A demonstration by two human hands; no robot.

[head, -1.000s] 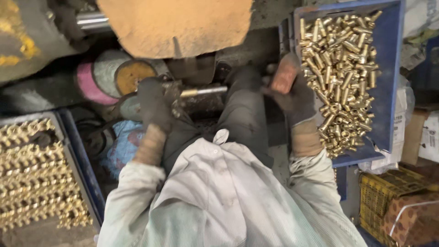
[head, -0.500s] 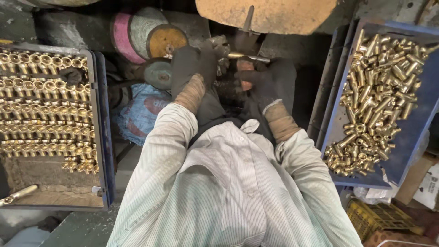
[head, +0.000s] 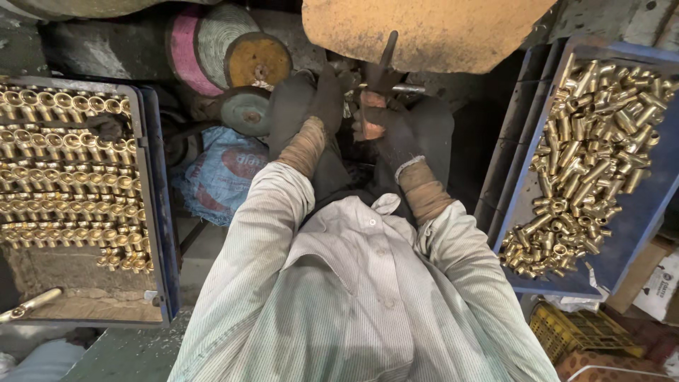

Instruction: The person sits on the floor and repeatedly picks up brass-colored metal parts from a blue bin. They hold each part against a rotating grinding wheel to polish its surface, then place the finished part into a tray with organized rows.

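Both my hands wear dark gloves and meet just under a large tan buffing wheel [head: 424, 32]. My left hand [head: 322, 99] and my right hand [head: 382, 127] close together on a small metal part [head: 403, 89], mostly hidden by the fingers; only a thin metal end shows toward the right. A blue tray [head: 636, 233] at my right is heaped with loose brass fittings [head: 587, 155]. At my left another blue tray [head: 159, 212] carries brass fittings [head: 71, 177] laid in neat rows.
Spare buffing wheels, one pink-edged [head: 205, 49], one yellowish [head: 258, 60] and a smaller grey one [head: 244, 110], lie beyond my left hand. A blue printed sack [head: 226, 173] sits below them. A yellow crate [head: 580, 332] and a cardboard box [head: 661, 283] stand at lower right.
The view has swung left: the left tray shows more, the right tray less. My right hand came away from the loose fittings and joined my left hand at the wheel.
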